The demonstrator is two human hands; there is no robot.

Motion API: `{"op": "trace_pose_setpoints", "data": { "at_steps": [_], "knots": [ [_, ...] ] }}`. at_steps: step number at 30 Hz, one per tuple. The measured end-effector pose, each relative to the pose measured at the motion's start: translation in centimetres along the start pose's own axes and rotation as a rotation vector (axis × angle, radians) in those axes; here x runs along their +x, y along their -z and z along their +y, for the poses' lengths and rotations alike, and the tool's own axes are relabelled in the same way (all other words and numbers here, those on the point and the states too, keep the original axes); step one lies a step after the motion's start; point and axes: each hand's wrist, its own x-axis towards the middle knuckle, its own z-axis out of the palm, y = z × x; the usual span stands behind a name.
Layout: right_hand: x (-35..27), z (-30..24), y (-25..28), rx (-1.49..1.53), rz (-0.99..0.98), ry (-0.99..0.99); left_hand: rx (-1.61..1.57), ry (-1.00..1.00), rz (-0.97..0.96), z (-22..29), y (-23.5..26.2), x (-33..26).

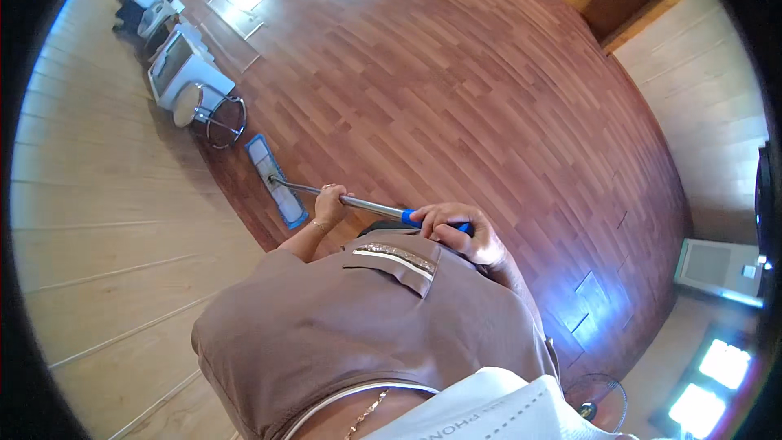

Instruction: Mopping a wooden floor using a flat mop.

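Lower half of view blocked by brown shirt (358,326) and pale cloth at bottom edge; feet and floor directly below hidden. Flat mop (277,181) with blue-edged pad flat on wooden floor (456,81), just beside pale panelled wall (98,220), pad near chrome stool (213,114). Metal handle (371,207) running from pad up toward body, upper end with blue grip mostly covered. Left hand (329,207) wrapped around bare metal shaft at mid-length, fingers closed on it. Right hand (462,232) closed over blue grip at top, fingers (436,213) curled around, only short blue sections visible either side. Clutter of white and dark items (163,33) along wall beyond stool, too distorted to identify. Wide open floor to right and ahead of mop, bounded by wall at far right; white box-shaped unit (717,269) low on that side, partly cut by rim.
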Motion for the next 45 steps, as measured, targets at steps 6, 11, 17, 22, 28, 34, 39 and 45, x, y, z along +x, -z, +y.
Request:
{"op": "trace_pose_setpoints", "data": {
  "at_steps": [6,11,17,22,28,34,39,45],
  "knots": [
    [-3.6,-4.4,0.9,-0.061,0.086,0.076,-0.159,-0.233,0.064,4.9,-2.1,4.7],
    [-7.0,-7.7,0.9,-0.287,0.227,0.233,-0.241,-0.438,-0.009,12.2,-4.2,9.4],
    [-11.0,-12.2,0.5,-0.705,0.197,0.362,-0.357,-0.585,-0.155,23.1,-6.0,10.8],
    [-10.4,-14.8,-1.5,-0.989,0.116,0.556,-0.554,-0.762,-0.300,29.3,-7.1,9.8],
    [-6.0,-13.6,-0.8,-0.854,0.104,0.894,-0.614,-1.024,-0.631,32.7,-7.4,11.0],
    [-4.1,-7.3,6.1,-0.811,0.549,0.636,-0.849,-0.271,-0.740,35.2,13.9,8.1],
    [-3.5,3.7,12.3,-0.878,0.640,0.332,-1.169,-0.894,-0.455,34.8,16.6,7.7],
    [-6.6,14.7,18.2,-0.958,0.820,-0.201,-0.734,-1.342,-0.487,37.3,17.1,8.4]
  ]
}}
